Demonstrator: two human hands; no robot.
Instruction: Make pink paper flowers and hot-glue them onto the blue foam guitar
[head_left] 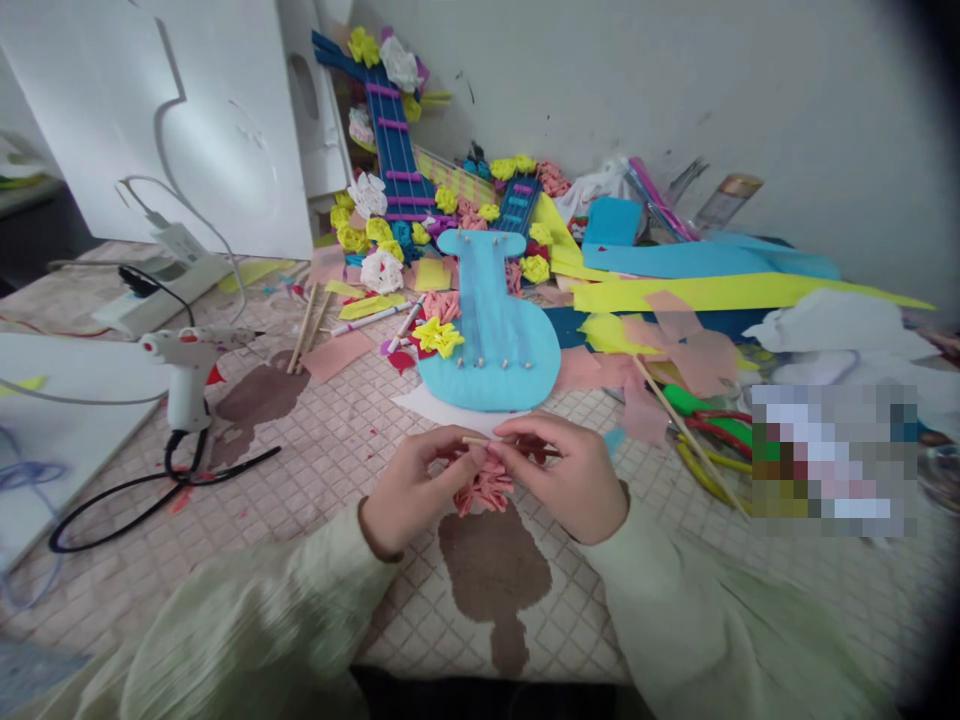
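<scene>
Both hands are at the near middle of the table, fingertips almost meeting. My left hand (420, 485) pinches a ruffled pink crepe-paper flower (484, 488) by its upper edge. On the other side, my right hand (574, 475) is closed on the same edge with thumb and fingers. A thin wooden stick (474, 441) shows between the fingertips; most of it is hidden. Just beyond the hands lies a light-blue guitar-shaped cutout (491, 330) with small pegs and strings. A yellow paper flower (439, 338) is attached at its left side.
A white glue gun (184, 370) stands at left, its black cord (161, 500) looped on the table. Behind it is a power strip (161, 290). Decorated dark-blue guitar shapes (397, 150) lean at the wall. Yellow paper strips (720, 292), scraps and pliers-like handles (705, 465) lie right.
</scene>
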